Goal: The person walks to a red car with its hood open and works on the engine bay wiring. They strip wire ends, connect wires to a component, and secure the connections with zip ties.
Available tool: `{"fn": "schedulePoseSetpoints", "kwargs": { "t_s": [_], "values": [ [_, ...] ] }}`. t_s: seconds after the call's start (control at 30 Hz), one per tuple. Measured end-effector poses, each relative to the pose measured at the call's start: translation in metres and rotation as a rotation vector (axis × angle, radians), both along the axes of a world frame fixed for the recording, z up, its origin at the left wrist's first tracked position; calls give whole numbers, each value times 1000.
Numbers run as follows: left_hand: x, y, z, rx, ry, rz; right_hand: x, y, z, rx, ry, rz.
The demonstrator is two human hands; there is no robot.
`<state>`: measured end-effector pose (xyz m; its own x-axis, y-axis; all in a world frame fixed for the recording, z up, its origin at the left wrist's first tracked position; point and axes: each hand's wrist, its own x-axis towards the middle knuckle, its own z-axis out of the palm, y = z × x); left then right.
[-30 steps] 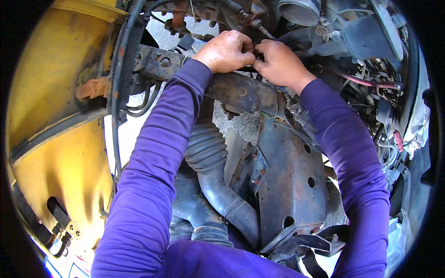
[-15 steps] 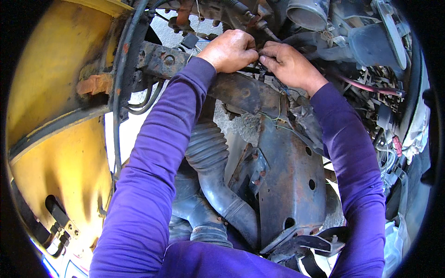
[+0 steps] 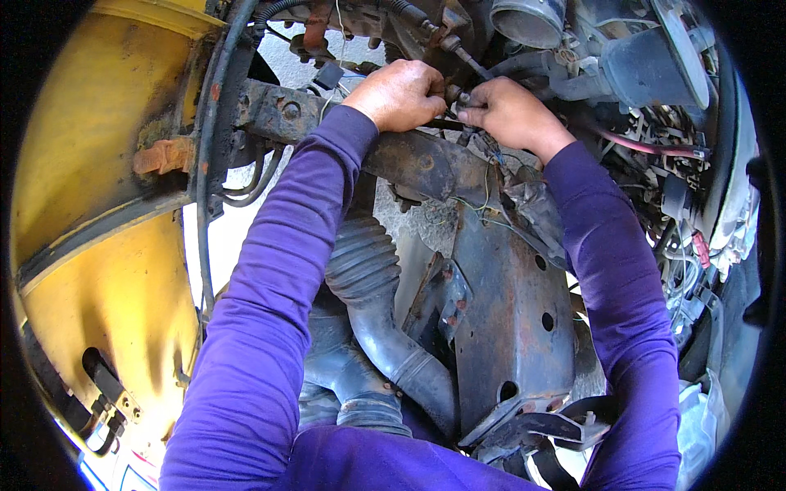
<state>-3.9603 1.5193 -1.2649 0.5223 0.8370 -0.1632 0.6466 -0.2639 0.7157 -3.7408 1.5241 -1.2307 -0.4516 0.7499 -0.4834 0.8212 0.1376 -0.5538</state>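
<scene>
My left hand (image 3: 401,96) is closed, its thumb and fingers pinched together above a worn, dark metal crossbeam (image 3: 422,166). Just to its right, my right hand (image 3: 512,114) pinches as well, fingertips angled toward the left hand. Between the two sits a small dark piece; what exactly either hand grips is hidden by the fingers. Thin loose wires (image 3: 489,196) hang below the right hand, over the beam. Beyond the hands, a metal rod-like fitting (image 3: 458,49) runs down toward them.
A ribbed black hose (image 3: 360,254) bends down beside a grey metal plate with holes (image 3: 512,327). Yellow body panels (image 3: 98,131) stand at left, with a black cable (image 3: 205,172) along them. A grey canister (image 3: 651,72), a pinkish hose (image 3: 655,147) and tangled wiring crowd the right.
My right hand has drawn slightly away from the left, exposing more of the small gap between the fingertips. The surroundings have shifted a little left in view.
</scene>
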Motion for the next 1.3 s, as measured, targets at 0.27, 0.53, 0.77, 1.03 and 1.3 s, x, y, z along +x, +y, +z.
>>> {"fn": "schedulePoseSetpoints", "kwargs": {
  "t_s": [0.27,0.53,0.77,1.03,1.3],
  "values": [
    [1,-1,5,-24,-11,-46,2,-2,-12,-116,-24,-10],
    [0,-4,4,90,-79,-9,8,5,-26,-402,329,-77],
    [0,-1,8,18,-70,-29,7,-3,-39,-472,360,-299],
    [1,1,-1,0,21,36,-1,-7,-16,-219,240,-192],
    [-1,0,4,14,-37,39,-7,-8,-2,17,161,61]
  ]
}}
